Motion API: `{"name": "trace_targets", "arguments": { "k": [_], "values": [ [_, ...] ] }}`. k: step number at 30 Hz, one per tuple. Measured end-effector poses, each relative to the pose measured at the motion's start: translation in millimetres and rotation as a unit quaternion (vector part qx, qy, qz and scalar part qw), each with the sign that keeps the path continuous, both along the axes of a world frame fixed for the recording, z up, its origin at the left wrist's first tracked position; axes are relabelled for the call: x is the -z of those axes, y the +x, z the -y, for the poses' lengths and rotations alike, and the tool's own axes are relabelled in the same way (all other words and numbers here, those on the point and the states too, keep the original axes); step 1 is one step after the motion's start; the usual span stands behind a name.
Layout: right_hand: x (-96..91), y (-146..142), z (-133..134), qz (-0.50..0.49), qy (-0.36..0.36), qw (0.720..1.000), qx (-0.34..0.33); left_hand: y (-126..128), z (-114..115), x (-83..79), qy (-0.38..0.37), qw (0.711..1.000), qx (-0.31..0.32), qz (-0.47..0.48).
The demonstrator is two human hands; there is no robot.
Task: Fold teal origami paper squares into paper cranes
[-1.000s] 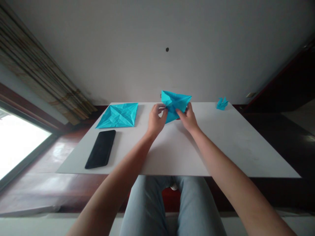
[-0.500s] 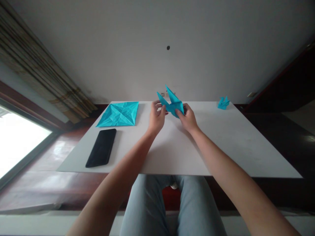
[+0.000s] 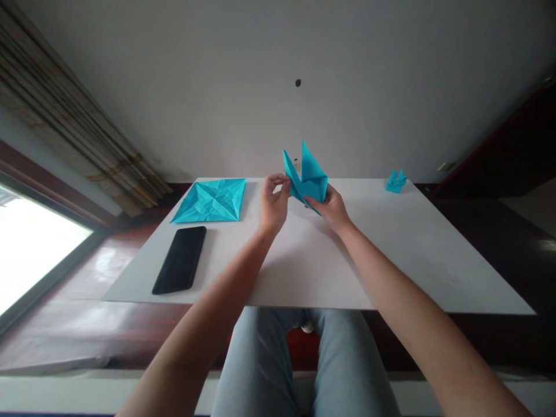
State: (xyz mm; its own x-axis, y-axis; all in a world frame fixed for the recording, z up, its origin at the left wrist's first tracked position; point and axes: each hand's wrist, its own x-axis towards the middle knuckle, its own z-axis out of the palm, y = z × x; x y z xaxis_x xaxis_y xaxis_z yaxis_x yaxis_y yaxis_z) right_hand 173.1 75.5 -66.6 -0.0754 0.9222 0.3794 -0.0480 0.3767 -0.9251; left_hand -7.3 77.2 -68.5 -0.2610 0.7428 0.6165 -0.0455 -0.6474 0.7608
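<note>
A folded turquoise origami paper (image 3: 313,184), with two points sticking upward, is held above the far middle of the white table. My right hand (image 3: 332,207) grips its lower right part, thumb in front and the other fingers behind. My left hand (image 3: 274,200) is closed at the paper's left edge, thumb and fingertips pinching there. The far fingers of both hands are partly hidden. At the far right of the table stands a small turquoise origami bird (image 3: 395,182).
Creased sheets of turquoise paper (image 3: 212,200) lie flat at the table's far left. A black phone-like device (image 3: 180,259) lies nearer on the left. The white table (image 3: 417,255) ends close to the plain wall (image 3: 243,104); my knees are under its near edge.
The folded paper has turned so its points stand more upright, and it has risen slightly. My left hand has shifted a little left, its fingers curling at the paper's edge.
</note>
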Motion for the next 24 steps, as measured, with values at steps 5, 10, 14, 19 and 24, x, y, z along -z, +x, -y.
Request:
{"name": "trace_targets", "arguments": {
  "k": [5,10,14,19,24],
  "values": [
    [-4.4,3,4,0.034,0.035,0.998,0.045,4,9,-4.8,-0.042,0.998,0.046,-0.013],
    [-1.9,5,6,0.059,0.076,0.992,0.076,5,18,-4.8,-0.102,0.993,0.041,-0.045],
    [1.1,8,3,0.084,0.107,0.982,0.134,1,16,-6.6,-0.130,0.988,-0.003,-0.080],
    [3.1,15,-2,0.091,0.110,0.971,0.190,5,14,-7.6,-0.164,0.983,0.035,-0.069],
    [4.9,17,-9,0.064,0.099,0.977,0.178,7,12,-2.3,-0.172,0.982,0.064,-0.037]
  ]
}}
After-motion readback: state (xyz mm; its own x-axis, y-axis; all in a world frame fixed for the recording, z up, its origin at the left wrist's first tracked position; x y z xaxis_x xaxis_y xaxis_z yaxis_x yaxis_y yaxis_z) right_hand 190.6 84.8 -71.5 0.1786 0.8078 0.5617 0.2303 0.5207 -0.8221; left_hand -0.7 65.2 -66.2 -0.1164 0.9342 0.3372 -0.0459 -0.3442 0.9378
